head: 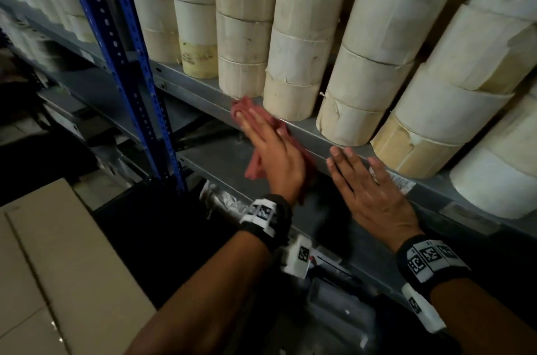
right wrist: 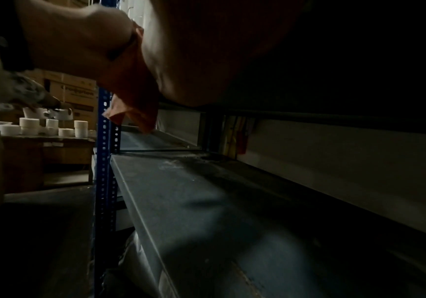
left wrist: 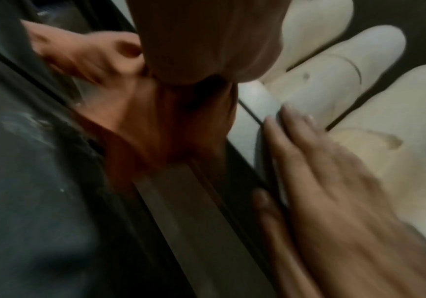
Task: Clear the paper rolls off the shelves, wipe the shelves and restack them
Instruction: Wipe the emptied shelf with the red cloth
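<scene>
**Red cloth working along the shelf lip**

Red cloth (head: 255, 133) is lying flat under the left hand (head: 273, 151), whose straight fingers are pressing it onto the front edge of the grey shelf (head: 313, 139). Paper rolls (head: 293, 64) are standing upright in stacks just beyond the fingertips, filling the shelf. Alongside, the right hand (head: 374, 194) is resting flat and empty on the same edge. That edge's long axis is running sideways under both palms, so wiping likely follows it. Below, a lower shelf (right wrist: 207, 201) is looking dusty, beside a blue upright (head: 116, 43).

Matt grey metal shelf (head: 316, 136), dusty and dull; soft red cloth (head: 252, 162), crumpled; paper rolls (head: 293, 64) in creased, torn beige wrapping; glossy blue perforated steel upright (head: 116, 43).
</scene>
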